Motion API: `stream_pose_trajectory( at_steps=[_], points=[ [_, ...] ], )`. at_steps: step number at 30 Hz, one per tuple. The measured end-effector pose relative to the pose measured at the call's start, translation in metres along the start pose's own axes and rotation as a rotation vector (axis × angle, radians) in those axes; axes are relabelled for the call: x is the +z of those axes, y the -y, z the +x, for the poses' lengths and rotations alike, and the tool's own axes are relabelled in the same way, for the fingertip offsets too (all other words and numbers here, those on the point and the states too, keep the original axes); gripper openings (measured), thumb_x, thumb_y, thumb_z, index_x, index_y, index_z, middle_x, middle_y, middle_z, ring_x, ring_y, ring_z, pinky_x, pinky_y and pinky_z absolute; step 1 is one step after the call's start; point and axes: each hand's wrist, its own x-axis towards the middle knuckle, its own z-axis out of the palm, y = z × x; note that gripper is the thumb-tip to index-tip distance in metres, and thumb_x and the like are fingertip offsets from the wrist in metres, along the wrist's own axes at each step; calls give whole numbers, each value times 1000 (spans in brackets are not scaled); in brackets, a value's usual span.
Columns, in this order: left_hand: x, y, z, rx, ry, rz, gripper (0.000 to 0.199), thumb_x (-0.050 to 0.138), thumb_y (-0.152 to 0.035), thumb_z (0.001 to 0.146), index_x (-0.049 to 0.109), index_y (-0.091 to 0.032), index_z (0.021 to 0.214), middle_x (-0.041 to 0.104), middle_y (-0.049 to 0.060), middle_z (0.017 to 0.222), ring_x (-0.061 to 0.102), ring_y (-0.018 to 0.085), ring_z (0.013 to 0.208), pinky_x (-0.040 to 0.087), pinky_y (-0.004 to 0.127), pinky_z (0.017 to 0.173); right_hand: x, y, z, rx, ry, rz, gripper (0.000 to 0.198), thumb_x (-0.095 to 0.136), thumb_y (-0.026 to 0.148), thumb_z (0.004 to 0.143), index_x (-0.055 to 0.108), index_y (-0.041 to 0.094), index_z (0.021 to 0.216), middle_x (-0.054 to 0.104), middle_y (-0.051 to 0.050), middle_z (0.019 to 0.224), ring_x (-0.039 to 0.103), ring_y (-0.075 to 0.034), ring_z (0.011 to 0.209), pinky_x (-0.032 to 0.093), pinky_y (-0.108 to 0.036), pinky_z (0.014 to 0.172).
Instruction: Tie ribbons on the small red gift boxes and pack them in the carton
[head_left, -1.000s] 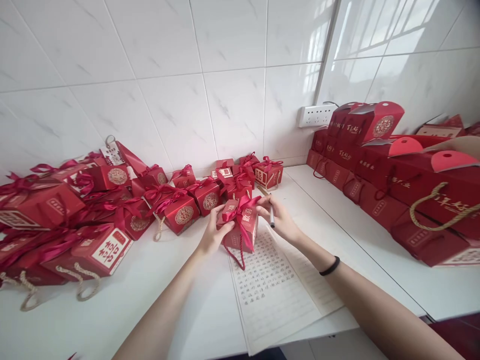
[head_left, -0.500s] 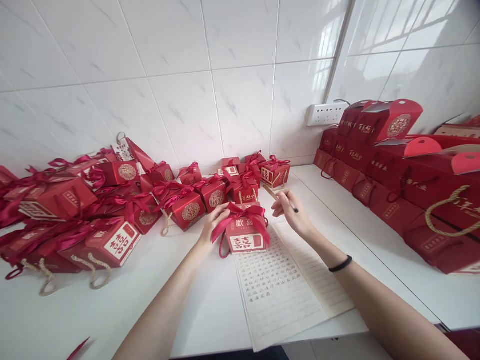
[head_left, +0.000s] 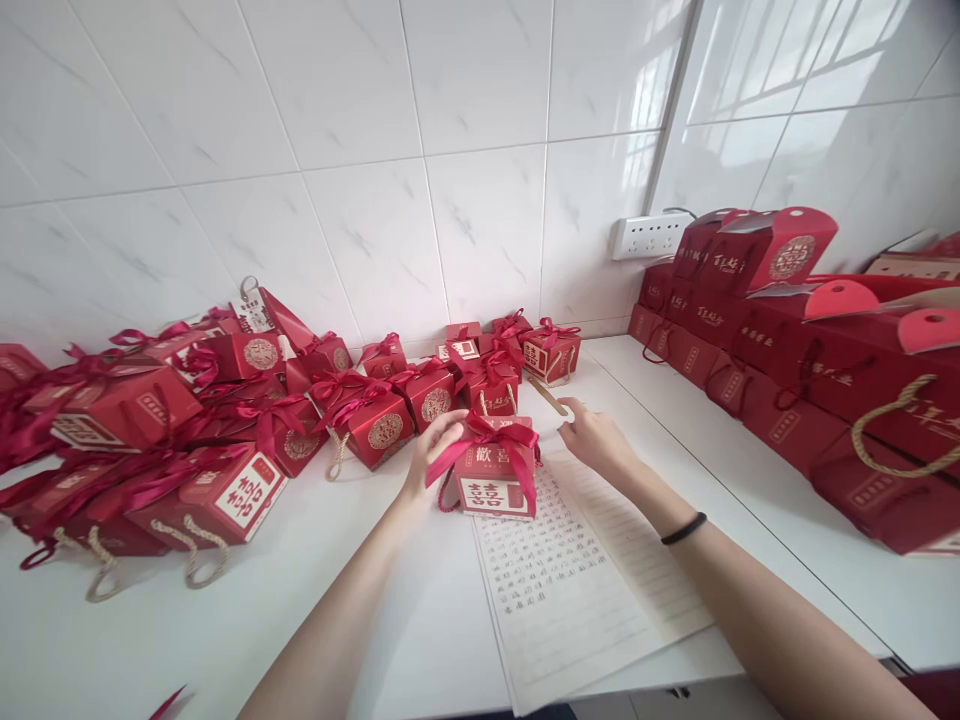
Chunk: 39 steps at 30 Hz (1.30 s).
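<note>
A small red gift box (head_left: pixel 491 460) with a crimson ribbon bow (head_left: pixel 499 430) and a white panel of double characters sits in front of me, over the upper edge of an open notebook (head_left: pixel 570 610). My left hand (head_left: pixel 439 450) grips its left side, fingers bent against the box and ribbon. To its right, my right hand (head_left: pixel 596 440) is closed around a slim gold-coloured, pen-like stick (head_left: pixel 547 395) that points away toward the wall. The stick's rear end is hidden by the hand. Handwritten characters fill part of the notebook's left page.
Several ribboned red boxes (head_left: pixel 382 425) are heaped at left and along the tiled wall (head_left: pixel 360 230). Stacked red boxes (head_left: pixel 795 390) without bows stand at right. A white power strip (head_left: pixel 649 237) is against the wall. A ribbon scrap (head_left: pixel 166 703) lies near the front edge.
My right hand has turned over, its back now upward, and the stick's dark end no longer shows. My left hand stays at the box. The view has tilted slightly.
</note>
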Motion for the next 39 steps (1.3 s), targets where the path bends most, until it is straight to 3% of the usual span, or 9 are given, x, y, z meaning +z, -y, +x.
stream_pose_trajectory(
  at_steps=[2, 4, 8, 11, 16, 24, 28, 34, 39],
  points=[
    [4, -6, -2, 4, 34, 3, 44, 69, -45, 66, 62, -18, 101, 68, 8, 104, 62, 26, 100, 48, 34, 84, -4, 9, -5, -43, 17, 78, 23, 42, 28, 88, 56, 16, 103, 53, -2, 59, 52, -20, 58, 36, -30, 58],
    [8, -10, -4, 21, 73, 13, 45, 70, -43, 64, 61, -19, 102, 67, 8, 109, 59, 27, 107, 47, 34, 89, -9, 17, -12, -130, 77, 215, 40, 30, 45, 93, 56, 17, 83, 48, 0, 54, 48, -16, 53, 38, -28, 56],
    [11, -12, -8, 69, 168, 44, 47, 68, -41, 67, 58, -20, 108, 63, 7, 117, 55, 28, 115, 44, 34, 93, -12, 31, -25, -325, 342, 621, 59, 36, 70, 83, 44, 18, 56, 39, 2, 49, 36, -10, 47, 32, -25, 48],
    [10, -9, -10, 76, 234, 21, 50, 67, -39, 70, 54, -20, 114, 60, 8, 123, 54, 28, 115, 45, 35, 93, -9, 35, -30, -291, 413, 734, 56, 55, 68, 75, 42, 18, 55, 40, 3, 52, 33, -8, 47, 27, -23, 47],
    [9, -9, -13, 84, 284, 7, 52, 68, -40, 70, 55, -20, 117, 61, 8, 123, 56, 30, 114, 46, 37, 93, -5, 32, -24, -209, 434, 857, 51, 60, 60, 75, 41, 19, 54, 44, 3, 51, 38, -9, 48, 31, -25, 50],
    [18, -12, -11, -14, -71, 45, 43, 63, -49, 75, 64, -16, 102, 66, 11, 111, 59, 27, 108, 43, 38, 95, -2, 30, -22, -167, 471, 911, 47, 64, 57, 74, 45, 18, 57, 45, 3, 52, 39, -9, 50, 31, -25, 53],
    [20, -11, -12, 70, -204, 122, 26, 66, -41, 72, 64, -17, 79, 63, 9, 114, 56, 25, 110, 40, 35, 98, 0, 29, -21, -150, 490, 972, 46, 66, 55, 73, 45, 18, 57, 44, 3, 53, 39, -9, 50, 32, -25, 53],
    [18, -7, -13, 85, -232, 194, 24, 61, -41, 75, 57, -19, 69, 62, 2, 81, 58, 21, 91, 42, 32, 89, 1, 26, -18, -115, 540, 1064, 45, 67, 53, 74, 44, 18, 57, 41, 5, 53, 36, -8, 50, 31, -25, 52],
    [19, -4, -14, 73, -236, 184, 26, 59, -42, 77, 55, -19, 67, 60, 1, 75, 57, 19, 85, 44, 29, 80, 4, 23, -15, -93, 567, 1074, 46, 69, 52, 73, 43, 18, 56, 41, 5, 51, 36, -8, 50, 30, -24, 53]
  ],
)
